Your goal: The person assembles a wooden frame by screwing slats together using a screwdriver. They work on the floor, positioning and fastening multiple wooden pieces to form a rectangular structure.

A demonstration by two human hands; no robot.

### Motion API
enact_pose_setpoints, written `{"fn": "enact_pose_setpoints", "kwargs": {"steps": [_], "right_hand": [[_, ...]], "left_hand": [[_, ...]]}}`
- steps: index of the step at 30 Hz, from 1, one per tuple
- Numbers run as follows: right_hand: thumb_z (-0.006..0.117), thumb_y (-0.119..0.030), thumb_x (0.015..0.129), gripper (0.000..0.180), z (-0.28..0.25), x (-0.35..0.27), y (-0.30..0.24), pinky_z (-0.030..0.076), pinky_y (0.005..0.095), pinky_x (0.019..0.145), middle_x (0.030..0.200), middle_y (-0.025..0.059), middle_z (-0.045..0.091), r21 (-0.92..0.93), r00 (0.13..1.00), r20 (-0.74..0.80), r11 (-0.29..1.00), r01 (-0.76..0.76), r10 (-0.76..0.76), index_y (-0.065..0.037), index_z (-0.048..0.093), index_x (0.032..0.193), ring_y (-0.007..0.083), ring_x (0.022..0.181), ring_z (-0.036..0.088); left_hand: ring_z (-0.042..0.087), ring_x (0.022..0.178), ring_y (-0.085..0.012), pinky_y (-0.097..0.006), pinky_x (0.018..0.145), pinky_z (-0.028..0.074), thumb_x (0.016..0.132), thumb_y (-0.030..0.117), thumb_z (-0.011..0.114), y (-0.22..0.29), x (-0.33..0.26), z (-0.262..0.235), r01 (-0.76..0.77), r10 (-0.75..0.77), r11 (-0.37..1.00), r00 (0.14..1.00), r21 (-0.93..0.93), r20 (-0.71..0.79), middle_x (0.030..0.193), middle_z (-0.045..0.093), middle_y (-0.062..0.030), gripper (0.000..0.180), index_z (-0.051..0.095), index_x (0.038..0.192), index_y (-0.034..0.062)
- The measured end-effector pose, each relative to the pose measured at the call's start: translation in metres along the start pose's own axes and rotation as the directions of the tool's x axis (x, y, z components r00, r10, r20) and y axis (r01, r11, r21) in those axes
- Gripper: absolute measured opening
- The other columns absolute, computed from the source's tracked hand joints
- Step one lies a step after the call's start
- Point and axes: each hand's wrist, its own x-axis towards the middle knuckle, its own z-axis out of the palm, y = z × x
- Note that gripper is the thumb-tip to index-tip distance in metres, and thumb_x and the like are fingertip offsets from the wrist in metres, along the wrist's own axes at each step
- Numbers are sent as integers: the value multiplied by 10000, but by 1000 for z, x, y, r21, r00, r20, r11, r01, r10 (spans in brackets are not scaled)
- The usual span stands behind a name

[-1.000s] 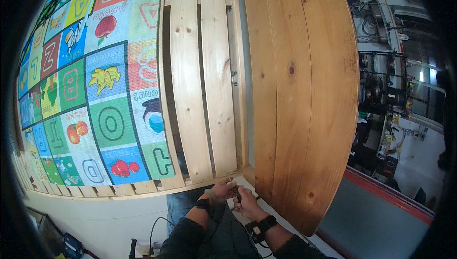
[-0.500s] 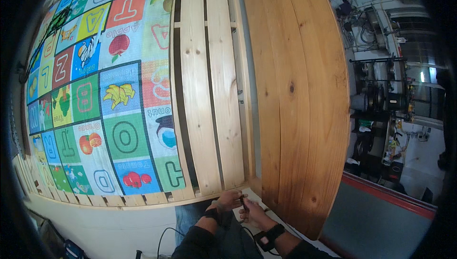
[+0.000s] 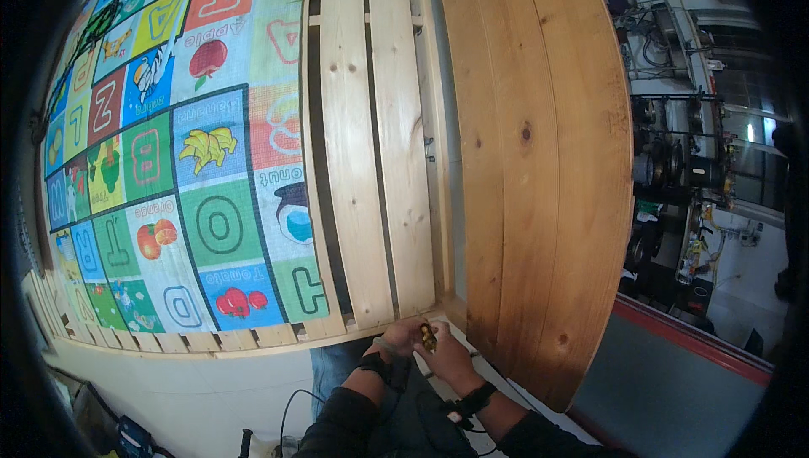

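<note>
Both hands work at the near right corner of the slatted wooden frame [image 3: 358,205]. My right hand [image 3: 450,362] is closed around a short yellow-and-dark handle-like object [image 3: 429,338]; its exact kind is too small to make out. Close beside it, my left hand [image 3: 396,338] is by the frame's corner, its fingers blurred and partly hidden, so what it holds does not show. Dark straps circle both wrists.
A colourful letter-and-picture mat [image 3: 221,218] covers the frame's left part. To the right stands a brown plank tabletop [image 3: 522,205] beside a narrow gap. Shelves with pots [image 3: 674,159] line the far right. A black cable [image 3: 286,412] hangs lower left.
My hands have shifted slightly upward, closer to the frame's corner. The yellow-and-dark object now shows in my right hand, where only a dark bit showed before. The view has moved slightly.
</note>
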Motion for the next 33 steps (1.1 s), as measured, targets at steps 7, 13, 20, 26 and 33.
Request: {"fn": "enact_pose_setpoints", "kwargs": {"steps": [7,13,20,26,33], "right_hand": [[553,-342,898,351,3,0,3,492,471,706,939,189,624,137,903,-398,963,233,-162,-86,484,1128,399,853,613],[593,-211,844,295,9,-5,-3,476,459,772,964,169,530,-506,885,-123,795,334,-450,-106,497,1102,362,877,551],[599,-281,879,386,17,-15,7,480,478,762,1012,215,581,166,993,-102,986,-34,52,-57,414,1134,418,917,589],[599,-159,816,188,8,1,23,467,456,709,913,147,591,-259,939,-299,962,89,-168,-97,541,984,377,857,585],[581,-162,808,193,2,-2,18,454,449,733,860,129,557,-511,847,-281,818,266,-451,-92,594,988,346,860,554]], "left_hand": [[600,954,-276,-385,831,512,972,182,361,-22,22,-2,-118,98,957,991,-264,-88,1057,605,-139,295,548,1106,-1],[567,709,-180,-292,608,452,914,345,585,-18,16,0,-167,217,911,972,376,-93,855,628,-46,251,617,880,99],[599,814,-199,-340,748,500,940,259,549,-37,18,2,-277,337,898,933,342,-129,927,623,-69,281,603,1057,10],[559,821,-180,-304,765,466,933,368,548,-37,13,26,-31,16,998,959,-48,-284,969,598,-54,339,579,1080,64],[567,735,-121,-272,625,465,907,348,594,-17,2,36,64,0,985,927,159,-374,875,624,-28,285,620,980,74]]}}
